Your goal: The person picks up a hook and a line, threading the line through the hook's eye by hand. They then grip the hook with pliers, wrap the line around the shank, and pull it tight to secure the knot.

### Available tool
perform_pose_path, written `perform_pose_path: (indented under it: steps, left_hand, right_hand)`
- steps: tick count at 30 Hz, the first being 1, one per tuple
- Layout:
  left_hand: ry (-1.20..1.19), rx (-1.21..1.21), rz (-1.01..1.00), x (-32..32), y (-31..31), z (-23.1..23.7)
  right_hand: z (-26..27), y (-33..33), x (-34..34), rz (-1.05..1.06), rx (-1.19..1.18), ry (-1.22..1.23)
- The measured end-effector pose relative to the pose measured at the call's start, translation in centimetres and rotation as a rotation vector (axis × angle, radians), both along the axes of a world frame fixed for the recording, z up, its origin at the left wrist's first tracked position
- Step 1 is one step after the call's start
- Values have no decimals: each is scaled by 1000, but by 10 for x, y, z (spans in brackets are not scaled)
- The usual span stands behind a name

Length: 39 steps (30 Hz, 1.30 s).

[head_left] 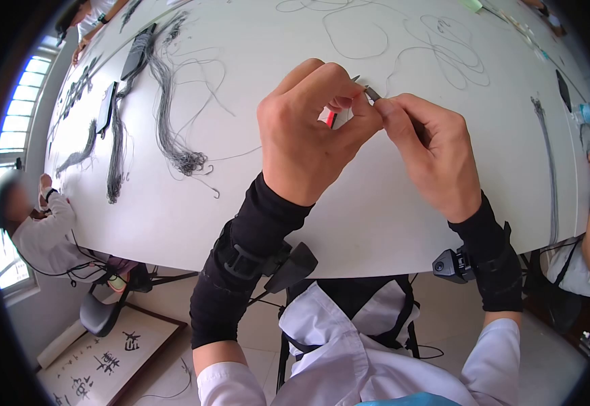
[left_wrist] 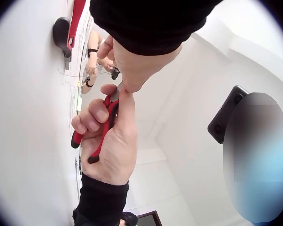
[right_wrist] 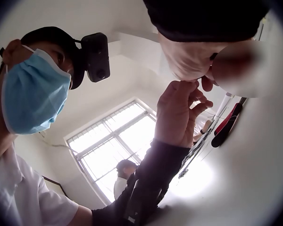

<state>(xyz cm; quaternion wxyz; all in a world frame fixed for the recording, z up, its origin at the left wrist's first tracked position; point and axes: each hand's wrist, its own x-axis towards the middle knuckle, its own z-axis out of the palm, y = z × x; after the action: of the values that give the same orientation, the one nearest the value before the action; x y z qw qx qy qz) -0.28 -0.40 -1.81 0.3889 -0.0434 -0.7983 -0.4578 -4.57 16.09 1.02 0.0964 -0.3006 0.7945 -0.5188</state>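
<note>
My right hand (head_left: 437, 145) grips a pair of pliers (left_wrist: 108, 120) with red and black handles, its fingers curled round them. The metal nose points at the left hand's fingertips. My left hand (head_left: 312, 128) has thumb and forefinger pinched together right at that nose. Thin line (head_left: 403, 57) runs from the fingertips to loose coils on the white table; the small piece at the tips is mostly hidden by fingers. Beneath the left hand a second red and black handled tool (right_wrist: 228, 125) lies on the table, partly covered in the head view.
Bundles of dark line (head_left: 166, 115) with hooks at their ends lie on the left, beside dark holders (head_left: 138, 51). Another long bundle (head_left: 545, 162) lies on the right, near a plastic bottle (head_left: 589, 111). Other people sit round the table (head_left: 349, 237). A framed calligraphy sheet (head_left: 105, 358) is on the floor.
</note>
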Motion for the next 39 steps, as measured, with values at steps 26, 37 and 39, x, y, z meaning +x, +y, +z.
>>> perform_pose_path:
  steps: [26, 37, 39]
  left_hand:
    - [-178, 158, -6, 8, -15, 5]
    - [-200, 259, -174, 6, 2, 1]
    - [-197, 253, -181, 7, 2, 3]
  right_hand:
    - [2, 5, -9, -102, -27, 64]
    - [-10, 5, -16, 14, -202, -171]
    - [-10, 5, -15, 5, -223, -160]
